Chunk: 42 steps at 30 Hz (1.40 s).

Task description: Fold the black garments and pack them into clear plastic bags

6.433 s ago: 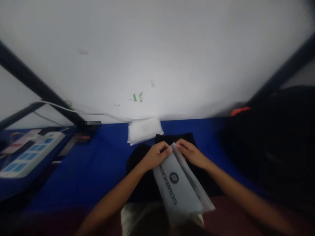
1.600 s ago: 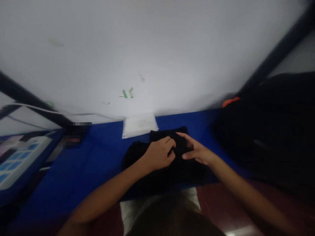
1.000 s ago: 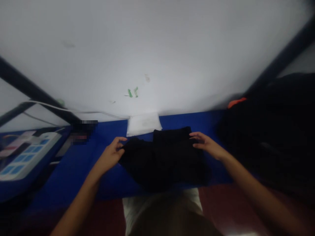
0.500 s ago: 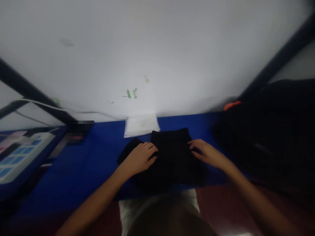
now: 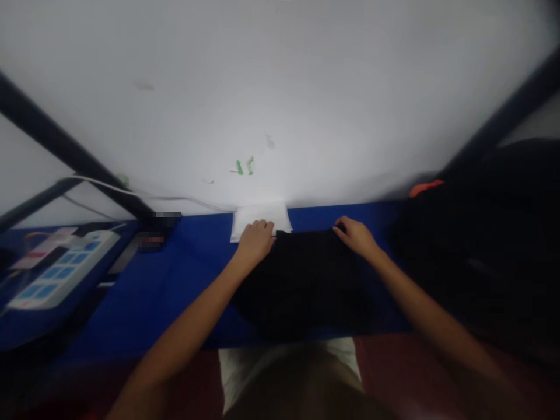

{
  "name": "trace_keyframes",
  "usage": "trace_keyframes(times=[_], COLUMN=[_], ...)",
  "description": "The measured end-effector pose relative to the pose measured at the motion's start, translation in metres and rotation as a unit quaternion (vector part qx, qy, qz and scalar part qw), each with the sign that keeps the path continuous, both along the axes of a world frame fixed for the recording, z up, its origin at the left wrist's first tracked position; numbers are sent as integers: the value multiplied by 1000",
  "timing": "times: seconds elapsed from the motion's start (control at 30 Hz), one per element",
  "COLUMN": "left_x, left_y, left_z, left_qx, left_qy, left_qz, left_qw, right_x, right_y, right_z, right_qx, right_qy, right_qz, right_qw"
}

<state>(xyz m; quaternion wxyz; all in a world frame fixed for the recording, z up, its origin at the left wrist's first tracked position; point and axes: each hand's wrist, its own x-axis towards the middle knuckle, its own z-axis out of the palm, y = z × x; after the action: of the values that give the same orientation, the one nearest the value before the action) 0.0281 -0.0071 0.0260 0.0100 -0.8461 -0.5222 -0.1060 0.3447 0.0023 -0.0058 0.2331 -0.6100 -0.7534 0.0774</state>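
A piece of black clothing [image 5: 310,280] lies spread on the blue tabletop [image 5: 192,262] in front of me; the dark picture hides its details. At its far left corner, my left hand [image 5: 257,240] is closed on the edge, fingers bent over and partly in front of a flat white packet [image 5: 280,216]. My right hand [image 5: 355,234] pinches the far right corner between thumb and fingers. The far edge runs fairly straight between both hands.
A power strip [image 5: 65,271] with blue sockets stands at left, near a blurred dark object [image 5: 153,233]. A white cable [image 5: 175,199] runs along the wall [image 5: 332,116]. A big black heap [image 5: 494,245] fills the right side, with an orange piece [image 5: 426,188] behind it.
Both hands have moved away from me to the clothing's far corners and closed on them. The flap at left no longer sticks out. The view has shifted slightly left.
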Motion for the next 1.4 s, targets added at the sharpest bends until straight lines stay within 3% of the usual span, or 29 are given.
trace_keyframes(times=[0.1,0.17,0.27,0.33,0.4,0.5,0.6,0.67,0.77,0.83,0.93,1.0,1.1,1.23,1.3,1.4], left_x=[-11,-24,-42,-47,-48,-48,-53,-57,-59,-56,-45,-34,-19,-8,-7,-9], left_y=[-20,-33,-41,-41,-41,-49,-66,-78,-89,-93,-95,-93,-87,-75,-72,-70], left_z=[2,0,-8,-11,-6,15,37,42,36,30,25,21,5,-28,-41,-49], left_qx=[45,32,-42,-93,-125,-160,-239,-332,-493,-527,-423,-317,-196,-134,-128,-129], left_qy=[10,15,28,15,-25,-110,-181,-187,-153,-148,-185,-203,-170,-86,-65,-51], left_qz=[-71,-104,-120,-129,-144,-169,-186,-202,-218,-206,-183,-182,-190,-166,-146,-132], left_qw=[996,994,991,987,981,966,936,902,828,811,868,909,947,973,979,981], right_x=[-1,0,1,1,0,3,14,23,30,27,12,-2,-22,-35,-33,-24], right_y=[-16,-31,-49,-55,-58,-66,-82,-94,-106,-108,-105,-102,-97,-89,-83,-74], right_z=[1,6,10,10,10,20,39,48,49,43,33,32,30,11,-6,-28], right_qx=[60,71,-17,-77,-107,-123,-175,-260,-403,-448,-422,-352,-224,-90,-66,-56], right_qy=[-7,-13,-5,5,35,136,223,246,247,237,199,163,119,44,-10,-74], right_qz=[-25,21,148,197,212,202,181,194,237,238,213,210,212,191,165,109], right_qw=[998,997,989,977,971,962,942,913,849,829,858,897,944,976,984,990])
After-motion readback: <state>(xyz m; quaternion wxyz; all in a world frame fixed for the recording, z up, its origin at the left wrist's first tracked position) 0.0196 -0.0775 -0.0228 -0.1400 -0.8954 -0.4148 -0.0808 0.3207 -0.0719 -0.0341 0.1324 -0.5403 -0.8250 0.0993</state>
